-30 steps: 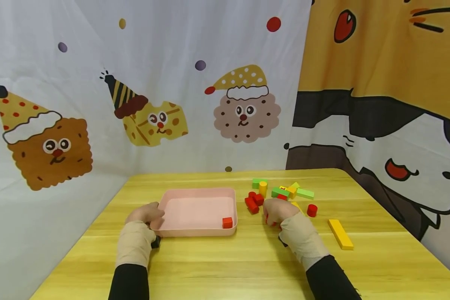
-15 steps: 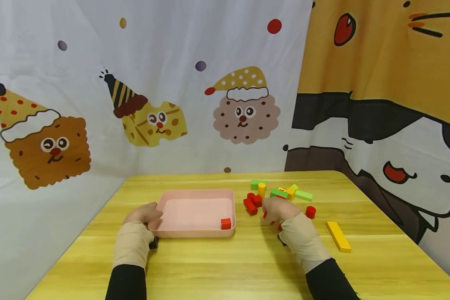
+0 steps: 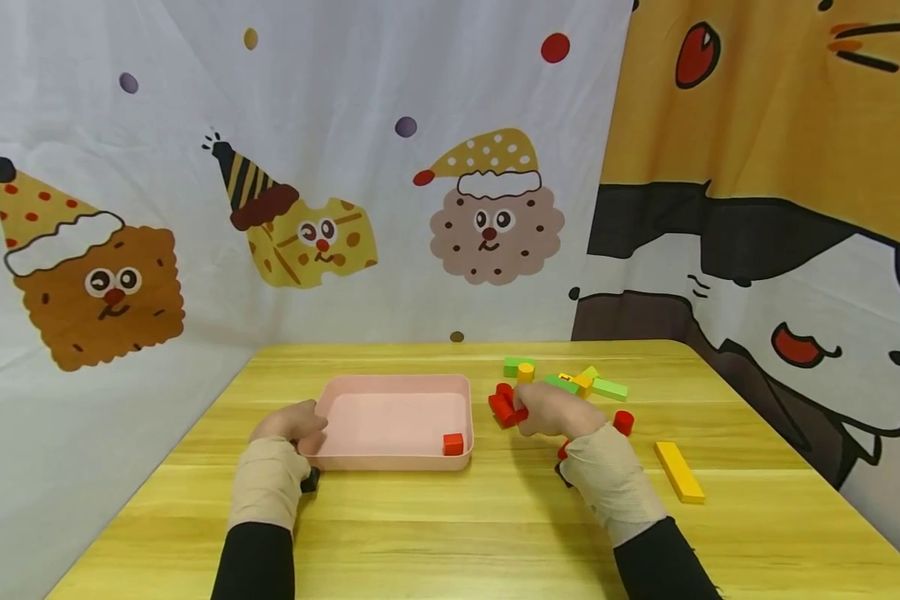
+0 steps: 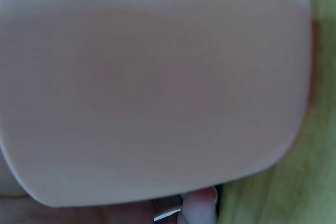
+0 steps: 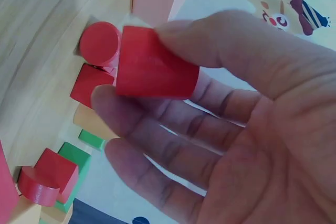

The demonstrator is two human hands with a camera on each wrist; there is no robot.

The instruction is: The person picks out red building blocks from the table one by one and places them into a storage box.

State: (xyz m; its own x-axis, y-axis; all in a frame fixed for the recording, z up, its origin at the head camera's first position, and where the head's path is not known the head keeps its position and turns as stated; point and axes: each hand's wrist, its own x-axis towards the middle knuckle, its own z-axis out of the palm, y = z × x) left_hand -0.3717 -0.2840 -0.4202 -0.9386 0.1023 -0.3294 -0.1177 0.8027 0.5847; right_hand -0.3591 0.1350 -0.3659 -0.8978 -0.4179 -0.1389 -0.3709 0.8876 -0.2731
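Note:
My left hand [image 3: 288, 422] holds the left end of a shallow pink plastic box [image 3: 386, 463]. The box's wall [image 4: 157, 93] fills most of the left wrist view, with fingertips [image 4: 200, 205] showing below it. Inside the box, a small red cube [image 3: 453, 444] lies in the near right corner. My right hand [image 3: 557, 409], to the right of the box, pinches a short red block [image 5: 155, 66] with a curved side between thumb and fingers. Beyond the held block, a red cylinder [image 5: 100, 44] and another red block [image 5: 90, 85] lie on the table.
Several green and yellow blocks lie behind my right hand, among them a light green bar [image 3: 609, 389] and a yellow cylinder [image 3: 525, 372]. To its right are a red cylinder [image 3: 623, 422] and a long yellow bar [image 3: 679, 472]. A printed curtain [image 3: 390, 317] borders the wooden table [image 3: 420, 533].
My right hand has moved a little left and up from the table with the red block pinched in it. The left hand stays at the box's end.

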